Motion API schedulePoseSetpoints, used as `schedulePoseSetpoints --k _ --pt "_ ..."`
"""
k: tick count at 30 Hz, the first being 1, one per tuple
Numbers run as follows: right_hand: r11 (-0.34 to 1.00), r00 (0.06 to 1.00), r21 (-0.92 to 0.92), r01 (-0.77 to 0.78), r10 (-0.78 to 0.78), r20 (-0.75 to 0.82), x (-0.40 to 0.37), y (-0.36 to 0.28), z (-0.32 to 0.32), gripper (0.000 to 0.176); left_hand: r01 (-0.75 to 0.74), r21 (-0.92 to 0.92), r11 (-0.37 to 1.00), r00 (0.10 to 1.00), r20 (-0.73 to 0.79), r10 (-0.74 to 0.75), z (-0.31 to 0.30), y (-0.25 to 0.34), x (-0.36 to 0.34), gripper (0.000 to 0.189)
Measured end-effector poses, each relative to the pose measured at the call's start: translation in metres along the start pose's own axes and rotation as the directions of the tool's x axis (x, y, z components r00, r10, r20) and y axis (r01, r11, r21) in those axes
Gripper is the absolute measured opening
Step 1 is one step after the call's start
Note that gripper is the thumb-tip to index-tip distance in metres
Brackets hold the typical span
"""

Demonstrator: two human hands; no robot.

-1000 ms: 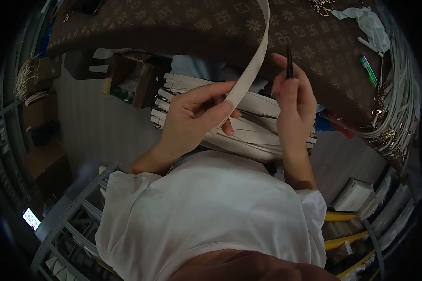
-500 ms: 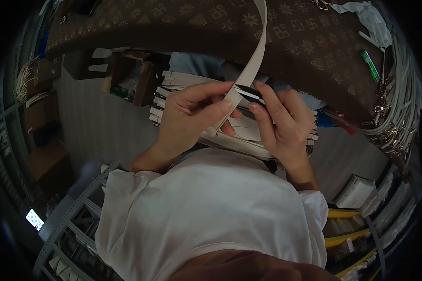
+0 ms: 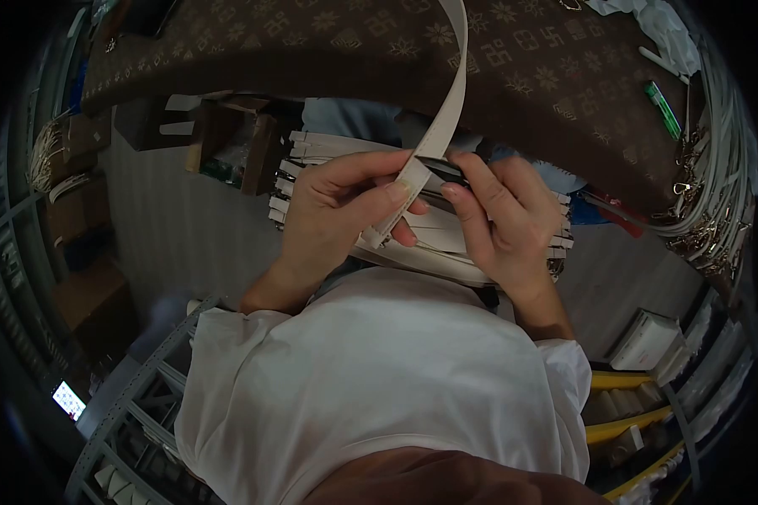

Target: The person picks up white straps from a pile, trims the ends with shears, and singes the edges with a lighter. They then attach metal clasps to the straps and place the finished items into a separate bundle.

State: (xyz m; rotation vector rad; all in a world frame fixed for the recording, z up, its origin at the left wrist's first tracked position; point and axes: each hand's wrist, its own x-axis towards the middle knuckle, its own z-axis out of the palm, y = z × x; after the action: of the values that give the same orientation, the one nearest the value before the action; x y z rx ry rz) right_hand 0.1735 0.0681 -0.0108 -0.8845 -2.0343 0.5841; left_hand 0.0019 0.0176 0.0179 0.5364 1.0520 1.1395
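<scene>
A cream strap [image 3: 448,114] with stitched edges runs down from the brown cloth into my left hand [image 3: 337,202]. Thumb and fingers of that hand pinch it close to its lower end. My right hand [image 3: 509,215] is closed on small dark thread snips [image 3: 442,167], whose pointed tips touch or nearly touch the strap's edge beside my left fingertips. Part of the snips is hidden by my right fingers. Beneath both hands lies a stack of cream straps [image 3: 438,234] with metal fittings along its sides.
A brown patterned cloth [image 3: 531,59] covers the table ahead. On its right are a green pen [image 3: 663,109], white crumpled plastic [image 3: 661,34] and a bundle of hanging straps with metal clips [image 3: 720,194]. An open cardboard box [image 3: 236,147] stands left; shelving [image 3: 135,379] is near my left side.
The snips have turned slightly, and their tips now sit closer against the strap edge. Both hands, with the strap, have shifted a little to the left in view.
</scene>
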Motion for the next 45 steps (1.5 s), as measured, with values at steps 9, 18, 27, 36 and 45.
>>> schedulePoseSetpoints --k 9,18,27,36,45 --pt "0.463 0.731 0.647 -0.606 0.644 0.224 0.013 -0.005 0.009 0.018 0.133 0.183 0.974 0.972 0.166 -0.164 -0.002 -0.008 0.001 0.026" --pt "0.712 0.823 0.414 -0.567 0.514 0.242 0.014 -0.003 0.016 0.018 0.23 0.039 0.972 0.956 0.18 -0.234 -0.017 -0.036 0.014 0.014" --pt "0.369 0.663 0.636 -0.678 0.681 0.312 0.016 -0.002 0.017 0.017 0.222 0.031 0.975 0.975 0.012 -0.223 -0.009 -0.017 -0.001 0.016" --pt "0.942 0.963 0.204 -0.267 0.27 0.011 0.0 0.002 -0.005 0.029 0.049 0.145 0.988 0.996 -0.079 -0.038 -0.006 -0.014 -0.006 0.013" --pt "0.998 0.992 -0.033 -0.06 0.063 0.112 -0.019 -0.01 -0.007 0.038 -0.008 0.205 0.979 0.995 -0.098 0.028 0.001 -0.014 -0.008 0.013"
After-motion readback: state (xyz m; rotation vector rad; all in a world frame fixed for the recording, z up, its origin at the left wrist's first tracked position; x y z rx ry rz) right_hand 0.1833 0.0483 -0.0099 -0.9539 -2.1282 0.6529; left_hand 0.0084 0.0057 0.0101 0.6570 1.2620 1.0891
